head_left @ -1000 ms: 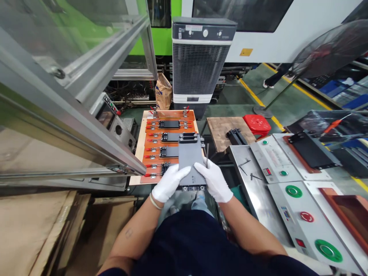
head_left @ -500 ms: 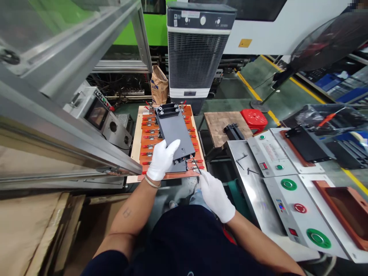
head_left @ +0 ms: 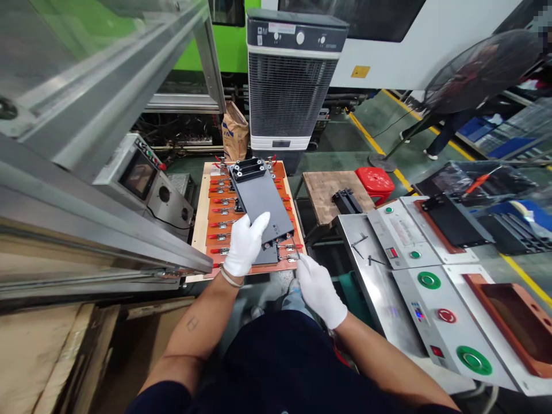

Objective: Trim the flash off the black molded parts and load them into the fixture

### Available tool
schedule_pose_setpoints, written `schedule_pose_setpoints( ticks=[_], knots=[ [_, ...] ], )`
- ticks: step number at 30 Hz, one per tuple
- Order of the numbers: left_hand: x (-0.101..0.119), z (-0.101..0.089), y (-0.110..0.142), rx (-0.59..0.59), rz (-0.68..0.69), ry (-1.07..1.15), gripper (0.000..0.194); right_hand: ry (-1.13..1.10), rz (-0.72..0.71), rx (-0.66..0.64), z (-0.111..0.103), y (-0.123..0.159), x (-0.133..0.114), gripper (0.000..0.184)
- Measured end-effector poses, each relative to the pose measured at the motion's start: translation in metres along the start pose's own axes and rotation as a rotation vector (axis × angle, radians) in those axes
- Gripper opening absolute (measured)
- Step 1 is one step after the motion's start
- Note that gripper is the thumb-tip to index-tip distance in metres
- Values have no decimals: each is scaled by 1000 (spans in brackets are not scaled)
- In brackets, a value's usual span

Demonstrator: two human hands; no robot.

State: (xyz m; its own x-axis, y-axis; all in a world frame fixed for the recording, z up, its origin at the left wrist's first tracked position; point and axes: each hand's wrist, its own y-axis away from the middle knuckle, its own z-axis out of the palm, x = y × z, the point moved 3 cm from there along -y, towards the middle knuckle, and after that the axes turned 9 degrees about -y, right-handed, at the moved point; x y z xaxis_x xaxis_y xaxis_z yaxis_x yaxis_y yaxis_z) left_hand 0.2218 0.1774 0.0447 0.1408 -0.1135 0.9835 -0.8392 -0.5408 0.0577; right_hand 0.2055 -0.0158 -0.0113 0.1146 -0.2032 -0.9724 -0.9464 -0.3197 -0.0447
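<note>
Aluminium frame [head_left: 103, 221] crowds the clamp board [head_left: 199, 230] on its left; only a narrow gap on its right before the steel bench [head_left: 371, 276].

a tall air cooler [head_left: 290, 86] stands with a brown paper sack [head_left: 235, 132] just beside it. a red stool [head_left: 375, 184] sits by a wooden board [head_left: 319, 195] carrying a black block [head_left: 347, 201]. steel control boxes [head_left: 431, 322] with green and red buttons sit to the right, below a standing fan [head_left: 478, 72].

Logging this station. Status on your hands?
Left glove on dark plate, over clamp board. Right glove below plate, by thin rod.
</note>
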Motion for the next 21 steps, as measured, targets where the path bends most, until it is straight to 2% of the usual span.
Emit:
schedule_pose_setpoints(
  ticks=[4,8,12,15,19,21],
  knots=[
    [-5,5,-2,9,-15,57,38,-20,-36,11,2,5,-1,25],
    [-6,10,0,35,-5,37,38,41,-136,0,8,13,3,29],
    [-4,17,6,18,-32,67,38,167,-202,6,13,15,12,35],
    [0,21,10,2,-34,90,37,356,-302,25,17,18,16,38],
    [6,20,13,55,-21,-18,31,592,-491,-130,32,25,15,40],
    [4,19,10,82,-47,-62,31,573,-475,-207,35,24,14,38]
  ],
)
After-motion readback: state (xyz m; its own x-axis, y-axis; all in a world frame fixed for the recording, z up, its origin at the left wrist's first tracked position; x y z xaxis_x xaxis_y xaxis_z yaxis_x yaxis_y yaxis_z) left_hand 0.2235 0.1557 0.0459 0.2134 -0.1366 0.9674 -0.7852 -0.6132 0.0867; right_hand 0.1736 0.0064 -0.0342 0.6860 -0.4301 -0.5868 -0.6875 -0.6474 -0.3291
